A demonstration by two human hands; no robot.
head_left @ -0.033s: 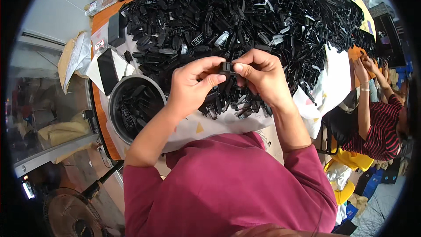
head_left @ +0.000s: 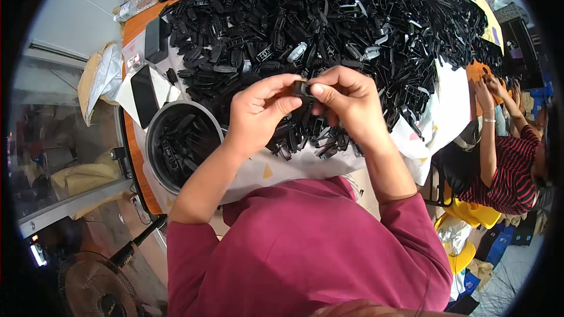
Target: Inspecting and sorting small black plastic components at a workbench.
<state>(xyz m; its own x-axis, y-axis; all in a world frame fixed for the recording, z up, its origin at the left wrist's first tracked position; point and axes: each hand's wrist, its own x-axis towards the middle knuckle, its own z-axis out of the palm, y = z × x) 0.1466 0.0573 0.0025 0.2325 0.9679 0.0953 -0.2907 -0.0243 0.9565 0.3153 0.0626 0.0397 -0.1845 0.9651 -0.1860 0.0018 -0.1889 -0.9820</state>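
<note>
An orange-brown table carries a pale cloth heaped with a big pile of black plastic clips. At its left edge sit a round metal bowl holding more clips, a black phone and a clear plastic bottle.

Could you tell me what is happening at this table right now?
A person in a maroon shirt holds a small black plastic part between both hands, the left hand and the right hand pinching it together above a big pile of black plastic parts. A round metal bowl holding more such parts sits to the left. Another person in a striped shirt works at the far right.
</note>
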